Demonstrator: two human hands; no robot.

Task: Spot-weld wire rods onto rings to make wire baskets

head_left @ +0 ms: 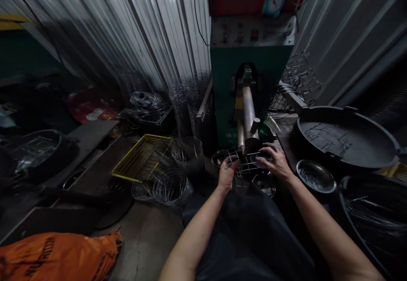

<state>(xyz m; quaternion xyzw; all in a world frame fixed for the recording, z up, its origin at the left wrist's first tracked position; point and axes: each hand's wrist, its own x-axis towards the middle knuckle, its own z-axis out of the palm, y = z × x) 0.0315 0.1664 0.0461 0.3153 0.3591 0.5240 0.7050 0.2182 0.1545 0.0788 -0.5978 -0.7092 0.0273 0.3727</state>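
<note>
My left hand (227,173) is closed on the near left side of a small metal wire frame (246,170). On the right, my right hand (276,161) has its fingers bent round the frame's right side; the exact grip is dim and partly hidden. The frame lies just under the pointed tip of a spot welder's electrode arm (249,107). That arm sticks out of a green welding machine (222,86). Small round metal bowls sit close below: one bowl (218,158) by my left hand, another bowl (266,183) under my right.
To the left stand a yellow wire basket (140,179) and several wire coils (173,187). On the right are a large black pan (346,115) with wire pieces, a metal bowl (316,190) of short wires and a dark tub (345,196). An orange bag (60,255) lies lower left.
</note>
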